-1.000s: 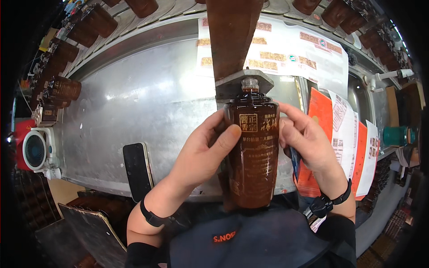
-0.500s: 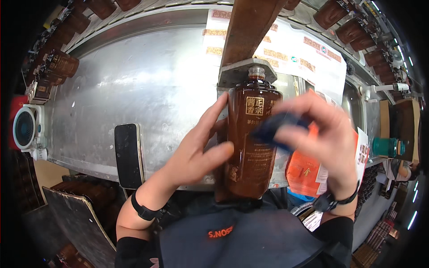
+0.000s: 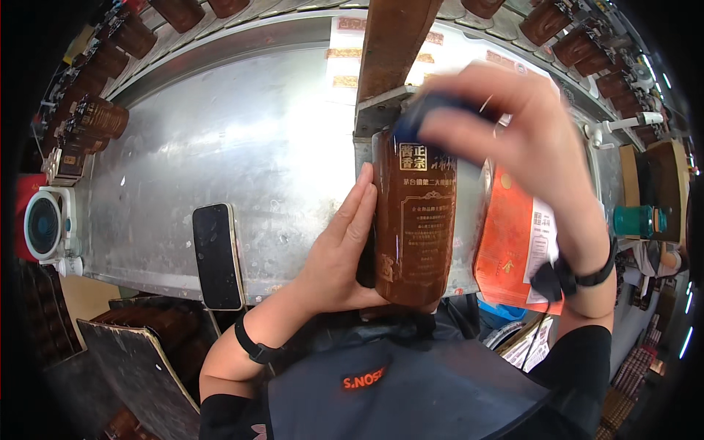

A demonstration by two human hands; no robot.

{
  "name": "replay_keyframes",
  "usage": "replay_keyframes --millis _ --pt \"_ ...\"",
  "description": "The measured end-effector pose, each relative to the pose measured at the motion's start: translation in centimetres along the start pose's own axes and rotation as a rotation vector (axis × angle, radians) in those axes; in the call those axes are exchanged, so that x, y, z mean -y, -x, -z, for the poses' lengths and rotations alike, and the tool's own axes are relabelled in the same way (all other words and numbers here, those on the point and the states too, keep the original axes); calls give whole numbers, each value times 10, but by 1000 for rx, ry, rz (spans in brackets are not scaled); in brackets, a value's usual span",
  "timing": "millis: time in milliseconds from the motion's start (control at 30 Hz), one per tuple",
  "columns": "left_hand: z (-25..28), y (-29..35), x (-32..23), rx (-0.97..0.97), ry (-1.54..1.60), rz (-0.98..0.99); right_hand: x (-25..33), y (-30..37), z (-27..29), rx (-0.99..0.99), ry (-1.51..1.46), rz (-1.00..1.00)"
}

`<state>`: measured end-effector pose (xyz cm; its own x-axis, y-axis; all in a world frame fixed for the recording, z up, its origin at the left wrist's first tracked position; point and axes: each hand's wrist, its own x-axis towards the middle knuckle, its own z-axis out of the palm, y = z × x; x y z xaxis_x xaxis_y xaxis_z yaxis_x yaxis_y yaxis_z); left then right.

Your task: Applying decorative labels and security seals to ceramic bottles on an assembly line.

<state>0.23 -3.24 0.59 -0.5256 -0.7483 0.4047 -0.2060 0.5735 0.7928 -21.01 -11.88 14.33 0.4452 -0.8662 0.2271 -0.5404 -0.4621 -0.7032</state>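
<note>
Our left hand [image 3: 345, 257] grips a brown bottle [image 3: 414, 220] upright above the metal table [image 3: 220, 147]; our right hand [image 3: 506, 139], fingers pinched, presses a blue cloth [image 3: 422, 114] on top.

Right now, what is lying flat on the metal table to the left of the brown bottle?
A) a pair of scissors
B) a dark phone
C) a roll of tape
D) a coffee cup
B: a dark phone lies flat, screen up, on the metal table, to the left of the brown bottle that the left hand holds.
</note>
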Motion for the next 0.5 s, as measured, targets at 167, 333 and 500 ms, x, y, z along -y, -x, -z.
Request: replay_keyframes --millis 167,333,500 --pt "6 -1 -2 -50 -51 -22 5 3 -5 101 96 177" --pt "4 -1 -1 -20 -28 33 -8 9 16 -129 -66 -10" --pt "3 -4 -4 -11 5 24 -31 33 17 -226 -155 -234"
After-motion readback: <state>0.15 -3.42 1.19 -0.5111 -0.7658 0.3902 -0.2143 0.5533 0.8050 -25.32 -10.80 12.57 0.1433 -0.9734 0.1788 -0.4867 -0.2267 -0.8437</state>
